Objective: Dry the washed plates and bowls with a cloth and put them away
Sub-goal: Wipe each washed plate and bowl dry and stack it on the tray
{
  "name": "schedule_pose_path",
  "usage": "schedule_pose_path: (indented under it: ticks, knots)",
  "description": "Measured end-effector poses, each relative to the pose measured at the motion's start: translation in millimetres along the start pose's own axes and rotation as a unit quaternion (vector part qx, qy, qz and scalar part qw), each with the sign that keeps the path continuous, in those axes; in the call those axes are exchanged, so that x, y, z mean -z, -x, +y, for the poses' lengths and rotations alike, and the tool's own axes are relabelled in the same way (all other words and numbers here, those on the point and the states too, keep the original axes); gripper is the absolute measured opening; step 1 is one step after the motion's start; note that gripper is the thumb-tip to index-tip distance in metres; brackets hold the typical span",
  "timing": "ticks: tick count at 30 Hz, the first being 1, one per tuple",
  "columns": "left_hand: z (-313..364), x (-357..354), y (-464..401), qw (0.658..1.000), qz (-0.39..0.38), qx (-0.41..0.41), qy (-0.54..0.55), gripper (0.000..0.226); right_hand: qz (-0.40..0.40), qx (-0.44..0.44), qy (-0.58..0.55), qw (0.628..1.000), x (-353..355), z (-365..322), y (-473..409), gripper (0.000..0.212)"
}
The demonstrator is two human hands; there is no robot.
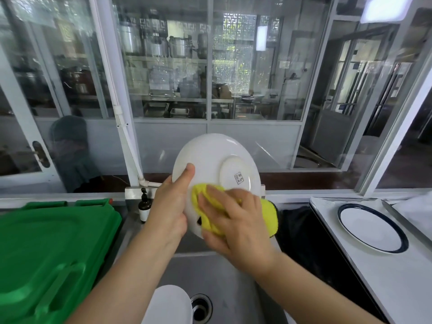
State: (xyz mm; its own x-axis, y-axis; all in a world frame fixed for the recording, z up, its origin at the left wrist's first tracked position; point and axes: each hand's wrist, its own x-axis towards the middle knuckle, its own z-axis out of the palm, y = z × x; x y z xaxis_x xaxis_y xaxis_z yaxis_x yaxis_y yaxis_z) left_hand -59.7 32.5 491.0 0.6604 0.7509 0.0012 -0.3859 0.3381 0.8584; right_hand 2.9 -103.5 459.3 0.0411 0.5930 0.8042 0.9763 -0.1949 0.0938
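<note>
The left hand (169,206) grips a white plate (210,164) by its edge, tilted upright above the sink (224,277) with its underside toward the camera. The right hand (236,220) presses a yellow cloth (268,216) flat against the plate's underside. A blue-rimmed plate (372,228) lies on the bench (397,277) at right.

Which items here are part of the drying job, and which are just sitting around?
In the job:
- white plate, held up by left hand
- yellow cloth, pressed on its underside by right hand
- blue-rimmed plate on the right counter
- white dish in the sink

Lying about:
- green bin lid
- pump bottle
</note>
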Motion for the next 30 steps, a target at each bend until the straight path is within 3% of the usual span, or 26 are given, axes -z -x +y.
schedule_pose_path:
  ticks: [3, 10, 14, 18, 22, 24, 27, 30]
  knots:
    - [-1.9, 2.6, -3.1, 1.000, 0.014, -0.002, 0.014, 0.024, 0.000, 0.034, 0.029, 0.999, -5.4, 2.1, 11.4, 0.049]
    - [1.3, -6.5, 0.9, 0.998, -0.010, 0.041, 0.043, 0.050, 0.027, -0.105, 0.029, 0.994, -1.5, -6.9, -43.9, 0.050]
    - [5.6, -7.7, -2.1, 0.993, -0.004, 0.101, 0.062, 0.061, 0.027, -0.040, 0.025, 0.999, -11.2, -13.7, -25.1, 0.051]
    - [7.0, -7.3, -11.8, 0.987, 0.036, 0.099, 0.123, 0.045, 0.050, 0.008, 0.023, 0.998, -17.7, 7.4, 8.1, 0.048]
    - [7.8, 2.2, -17.9, 0.986, 0.032, 0.062, 0.154, 0.036, 0.086, -0.177, -0.058, 0.979, -11.7, 39.3, 7.7, 0.049]
    - [4.6, 5.1, -18.0, 0.983, 0.042, 0.059, 0.169, 0.033, 0.092, -0.225, -0.091, 0.966, -10.4, 39.6, 1.2, 0.050]
    - [-0.9, 2.7, -17.5, 0.979, 0.057, 0.056, 0.190, 0.035, 0.088, -0.190, -0.032, 0.977, -13.0, 22.7, -3.7, 0.051]
    - [-4.3, -1.9, -14.8, 0.977, 0.044, 0.085, 0.192, 0.045, 0.072, -0.083, 0.028, 0.994, -21.5, -2.2, -2.1, 0.052]
